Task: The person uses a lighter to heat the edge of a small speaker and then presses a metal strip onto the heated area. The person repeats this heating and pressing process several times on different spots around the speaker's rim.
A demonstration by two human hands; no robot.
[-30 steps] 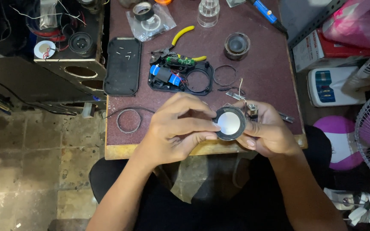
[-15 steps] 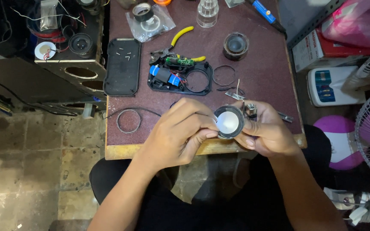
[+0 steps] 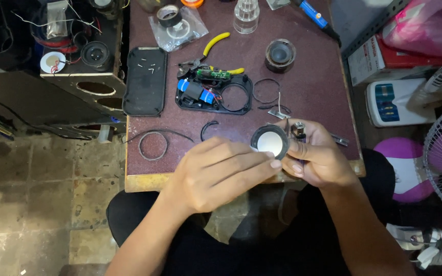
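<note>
The person sits at a small maroon table [image 3: 303,87], both hands over its near edge. The right hand [image 3: 318,156] is wrapped around a small round speaker driver [image 3: 270,142] with a pale cone and dark rim, tilted up toward the face; the same hand also pinches a little metal piece [image 3: 299,130] just beside the driver. The left hand [image 3: 220,171] lies across in front, its fingertips [image 3: 274,163] pressed against the driver's lower rim, so both hands are closed on it. Behind the hands lies an opened black casing [image 3: 215,93] holding a green circuit board, a blue part and wires, with a round hole at its right end. Left of that is a flat black tray-like cover [image 3: 145,81] with a few tiny screws in it. Yellow-handled pliers [image 3: 212,45] rest above the casing, another dark speaker [image 3: 280,54] stands to the right, and a thin black ring [image 3: 266,91] lies near it. A clear bag [image 3: 178,26] holds a tape roll. A looped wire ring [image 3: 152,145] sits by the left hand.
</note>
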